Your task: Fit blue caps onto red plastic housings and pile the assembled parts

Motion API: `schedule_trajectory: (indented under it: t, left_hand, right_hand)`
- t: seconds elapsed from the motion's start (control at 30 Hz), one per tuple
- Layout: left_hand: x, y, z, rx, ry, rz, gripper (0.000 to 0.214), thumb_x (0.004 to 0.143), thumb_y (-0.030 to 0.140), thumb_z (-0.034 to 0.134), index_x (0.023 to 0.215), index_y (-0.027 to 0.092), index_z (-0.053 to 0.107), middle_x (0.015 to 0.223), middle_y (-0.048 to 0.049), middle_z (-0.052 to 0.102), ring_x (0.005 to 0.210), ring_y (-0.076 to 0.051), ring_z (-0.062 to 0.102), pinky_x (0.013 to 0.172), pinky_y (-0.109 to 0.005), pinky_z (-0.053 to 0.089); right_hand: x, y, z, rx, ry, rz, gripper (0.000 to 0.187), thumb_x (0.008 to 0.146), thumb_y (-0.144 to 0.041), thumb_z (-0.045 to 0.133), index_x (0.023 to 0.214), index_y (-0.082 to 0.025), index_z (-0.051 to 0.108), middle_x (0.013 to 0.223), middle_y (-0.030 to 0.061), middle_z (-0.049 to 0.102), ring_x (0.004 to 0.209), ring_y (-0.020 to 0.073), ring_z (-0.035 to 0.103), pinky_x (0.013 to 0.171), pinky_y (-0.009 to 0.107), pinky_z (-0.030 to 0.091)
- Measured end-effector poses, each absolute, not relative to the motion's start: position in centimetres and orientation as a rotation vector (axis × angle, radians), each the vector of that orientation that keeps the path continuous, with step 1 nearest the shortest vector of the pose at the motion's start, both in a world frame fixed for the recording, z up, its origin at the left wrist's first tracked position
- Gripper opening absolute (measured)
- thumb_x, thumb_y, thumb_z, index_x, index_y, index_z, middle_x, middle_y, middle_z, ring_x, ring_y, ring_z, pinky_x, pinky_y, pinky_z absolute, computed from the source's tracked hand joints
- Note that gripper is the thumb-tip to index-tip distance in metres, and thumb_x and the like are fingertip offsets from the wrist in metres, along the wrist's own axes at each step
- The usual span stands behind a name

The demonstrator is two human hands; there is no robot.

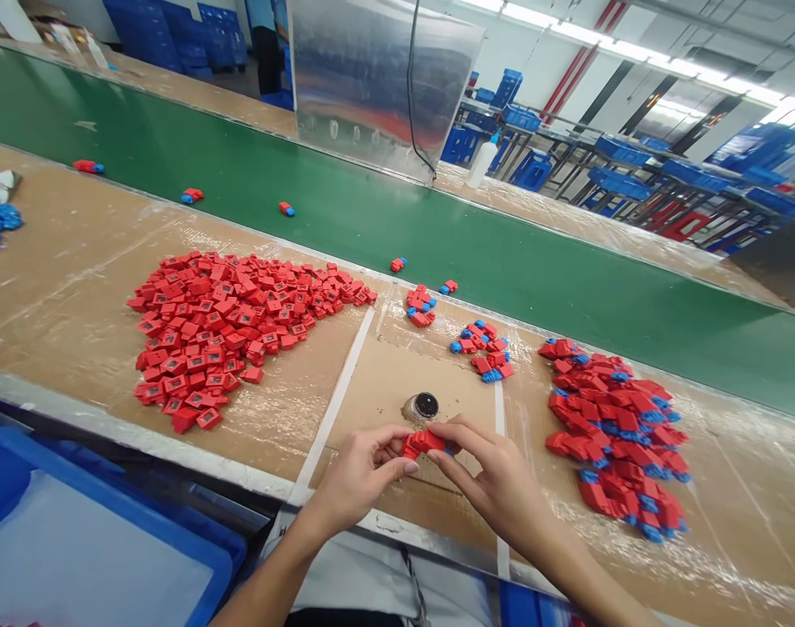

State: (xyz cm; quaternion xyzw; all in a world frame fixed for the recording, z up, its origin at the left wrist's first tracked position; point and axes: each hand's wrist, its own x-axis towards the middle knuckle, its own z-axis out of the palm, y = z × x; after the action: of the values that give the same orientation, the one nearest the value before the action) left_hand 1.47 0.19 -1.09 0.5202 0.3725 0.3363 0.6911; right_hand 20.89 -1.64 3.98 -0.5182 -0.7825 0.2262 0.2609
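Observation:
My left hand (pixel 364 466) and my right hand (pixel 479 457) meet over the near part of the bench. Between their fingertips is a small red plastic toy part (pixel 424 442), with a bit of blue showing at its right end. Both hands pinch it, one from each side; the fingers partly cover it. Just beyond it stands a small round jar (pixel 423 406) with a dark top or dark contents; which one, I cannot tell. Farther back lie small groups of red-and-blue pieces (pixel 485 350).
A large heap of red pieces (pixel 227 322) lies left, a pile of red-and-blue pieces (pixel 612 431) right. Behind runs a green conveyor belt (pixel 351 218) carrying several pieces. A metal panel (pixel 377 87) and white bottle (pixel 481 161) stand beyond. A blue bin (pixel 201 544) sits lower left.

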Motion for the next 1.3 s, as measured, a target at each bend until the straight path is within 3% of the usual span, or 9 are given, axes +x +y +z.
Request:
schedule_trajectory:
  t: [0.57, 0.8, 0.97, 1.1, 1.2, 1.3]
  left_hand:
    - [0.7, 0.6, -0.5, 1.548, 0.942, 0.612, 0.015, 0.087, 0.019, 0.053, 0.091, 0.019, 0.067, 0.079, -0.0009, 0.066, 0.074, -0.016, 0.057, 0.068, -0.023, 0.042]
    - [1.3, 1.5, -1.2, 1.501, 0.941, 0.56, 0.028, 0.086, 0.037, 0.058, 0.107, 0.019, 0.066, 0.084, -0.0053, 0.069, 0.076, -0.02, 0.063, 0.071, -0.027, 0.049]
    - [-1.8, 7.2, -0.3, 1.563, 1.126, 0.584, 0.054, 0.077, 0.055, 0.063, 0.119, 0.022, 0.06, 0.08, -0.0024, 0.07, 0.071, -0.022, 0.065, 0.064, -0.029, 0.054]
    - [-5.6, 13.9, 1.0, 1.948, 1.831, 0.765, 0.039, 0.086, 0.052, 0.047, 0.112, 0.028, 0.061, 0.103, -0.0034, 0.067, 0.081, -0.024, 0.066, 0.075, -0.038, 0.055]
    - [-6.5, 16.9, 1.4, 2.238, 2.076, 0.497, 0.045, 0.093, 0.046, 0.033, 0.122, 0.023, 0.057, 0.119, -0.0113, 0.057, 0.085, -0.028, 0.065, 0.073, -0.043, 0.054]
    - [-5.8, 17.6, 1.6, 2.412, 2.058, 0.133, 0.052, 0.096, 0.041, 0.023, 0.13, 0.014, 0.053, 0.119, -0.0192, 0.056, 0.083, -0.031, 0.066, 0.07, -0.042, 0.052]
  right_hand:
    - [19.5, -2.7, 2.2, -1.419, -2.15, 0.573, 0.02, 0.098, -0.02, 0.042, 0.1, -0.019, 0.062, 0.083, 0.0058, 0.056, 0.071, 0.0169, 0.057, 0.063, 0.026, 0.047]
    - [20.1, -1.6, 2.2, -1.36, -2.044, 0.621, 0.02, 0.096, -0.021, 0.047, 0.108, -0.018, 0.064, 0.09, 0.0073, 0.064, 0.081, 0.0179, 0.062, 0.071, 0.027, 0.051]
    - [30.8, 2.1, 6.0, -1.734, -1.793, 0.222, 0.017, 0.092, -0.024, 0.055, 0.102, -0.021, 0.069, 0.096, 0.0057, 0.071, 0.087, 0.0187, 0.066, 0.079, 0.029, 0.051]
    - [43.9, 4.8, 9.3, -2.12, -1.551, 0.006, 0.025, 0.09, -0.026, 0.051, 0.103, -0.018, 0.071, 0.102, 0.0105, 0.073, 0.092, 0.0233, 0.067, 0.082, 0.034, 0.051]
    - [50.7, 6.3, 9.3, -2.291, -1.501, 0.031, 0.026, 0.086, -0.024, 0.051, 0.095, -0.014, 0.074, 0.088, 0.0121, 0.075, 0.078, 0.0247, 0.069, 0.07, 0.033, 0.051]
    - [54.0, 7.7, 8.4, -2.398, -1.575, 0.126, 0.021, 0.083, -0.023, 0.056, 0.085, -0.016, 0.076, 0.079, 0.0088, 0.075, 0.072, 0.0228, 0.069, 0.065, 0.029, 0.05]
